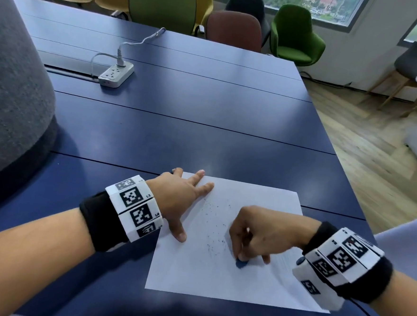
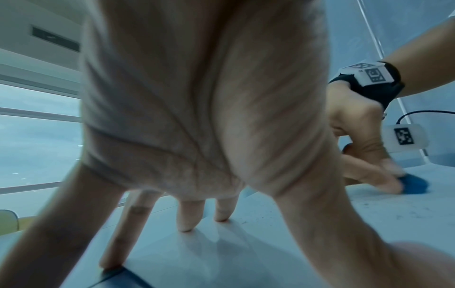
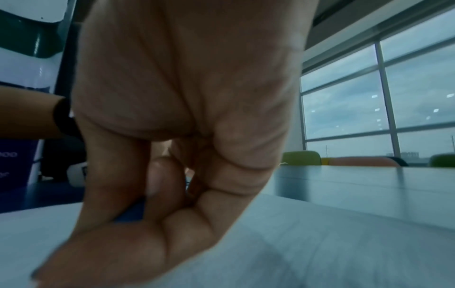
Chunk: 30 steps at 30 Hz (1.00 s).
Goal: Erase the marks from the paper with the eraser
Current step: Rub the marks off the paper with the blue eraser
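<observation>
My right hand [image 1: 259, 231] curls its fingers down round the blue eraser [image 1: 241, 263], pinching it so that only its lower tip shows under my fingertips; that tip presses on the paper [image 1: 194, 275], in the near-right part of the sheet; in the left wrist view the eraser [image 2: 415, 184] shows as a rounded blue lump touching the sheet beneath my fingers; I cannot tell its long axis, since my hand covers most of it, though what shows points down and toward me; in the right wrist view only a sliver of blue [image 3: 131, 213] peeps between thumb and fingers. The paper lies on the dark blue table [image 1: 180, 121], its long sides running away from me and leaning a little to the right; dark crumbs and faint marks [image 1: 216, 222] scatter over the middle of the sheet, just left of my right hand. My left hand [image 1: 179, 200] lies flat and spread at the paper's far-left corner, fingers straight, holding nothing; two fingertips and the thumb rest on the sheet, the other fingers reach past its edge onto the table. Well beyond the paper, to its far left, sits a white power strip [image 1: 116, 74] with a white cable plugged in.
</observation>
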Each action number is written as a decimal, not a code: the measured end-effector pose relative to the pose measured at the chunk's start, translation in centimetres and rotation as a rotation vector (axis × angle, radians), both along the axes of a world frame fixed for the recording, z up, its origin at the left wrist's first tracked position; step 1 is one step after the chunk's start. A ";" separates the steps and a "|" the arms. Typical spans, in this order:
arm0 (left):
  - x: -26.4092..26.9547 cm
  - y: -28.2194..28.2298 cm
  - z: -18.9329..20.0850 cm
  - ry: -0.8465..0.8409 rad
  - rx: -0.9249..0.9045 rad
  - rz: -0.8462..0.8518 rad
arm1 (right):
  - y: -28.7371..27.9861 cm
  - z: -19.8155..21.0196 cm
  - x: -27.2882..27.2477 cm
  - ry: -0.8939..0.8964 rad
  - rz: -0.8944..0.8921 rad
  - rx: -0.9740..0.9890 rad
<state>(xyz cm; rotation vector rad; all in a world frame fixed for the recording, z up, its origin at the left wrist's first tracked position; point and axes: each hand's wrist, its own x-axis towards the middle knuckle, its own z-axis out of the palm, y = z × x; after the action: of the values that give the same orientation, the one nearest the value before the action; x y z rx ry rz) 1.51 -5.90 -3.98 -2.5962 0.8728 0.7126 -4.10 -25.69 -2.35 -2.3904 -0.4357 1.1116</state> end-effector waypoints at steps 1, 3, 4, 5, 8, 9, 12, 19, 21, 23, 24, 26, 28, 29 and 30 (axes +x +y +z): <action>0.0 0.0 0.0 0.000 -0.001 -0.003 | 0.0 0.0 0.3 -0.055 -0.050 0.011; 0.0 0.0 0.1 0.002 -0.001 -0.002 | -0.1 0.0 0.5 -0.146 -0.120 0.036; 0.0 0.1 0.1 0.005 -0.001 0.000 | -0.2 -0.1 0.2 -0.145 -0.110 0.035; 0.0 0.1 0.1 0.006 -0.001 0.002 | -0.2 0.0 -0.3 -0.113 -0.071 0.023; -0.1 0.1 0.2 0.006 0.003 0.005 | 0.0 0.2 -1.0 0.010 0.023 -0.018; -0.1 0.0 0.2 0.007 0.005 0.004 | 0.0 0.1 -0.8 -0.014 -0.009 -0.011; 0.0 0.0 0.3 0.011 0.006 0.005 | -0.4 -0.1 -0.2 -0.147 -0.129 0.032; 0.0 -0.1 0.3 0.014 0.032 0.001 | 0.0 0.4 0.5 -0.060 -0.101 -0.005; 0.0 -0.2 0.4 0.021 0.036 0.006 | -0.2 0.2 2.8 -0.207 -0.243 0.009; 0.0 -0.1 0.4 0.021 0.036 0.008 | -0.5 -0.1 4.4 -0.284 -0.359 0.054; 0.0 -0.1 0.4 0.019 0.033 0.007 | -0.7 -0.4 4.7 -0.292 -0.389 0.068; 0.0 0.0 0.3 0.018 0.028 0.008 | -0.8 -0.7 4.4 -0.265 -0.361 0.050; 0.0 -0.1 0.3 0.017 0.026 0.007 | -0.8 -0.7 3.7 -0.180 -0.277 0.012; 0.0 -0.1 0.2 0.017 0.026 0.007 | -0.8 -0.6 3.7 -0.152 -0.263 0.009; 0.0 -0.1 0.3 0.018 0.028 0.008 | -0.9 -0.6 4.0 -0.155 -0.282 0.022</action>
<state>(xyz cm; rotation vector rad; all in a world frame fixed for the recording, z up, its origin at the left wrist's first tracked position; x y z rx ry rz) 1.50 -6.04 -3.71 -2.5742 0.8520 0.7460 -0.08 -26.58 -2.94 -2.4345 -0.1518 0.7975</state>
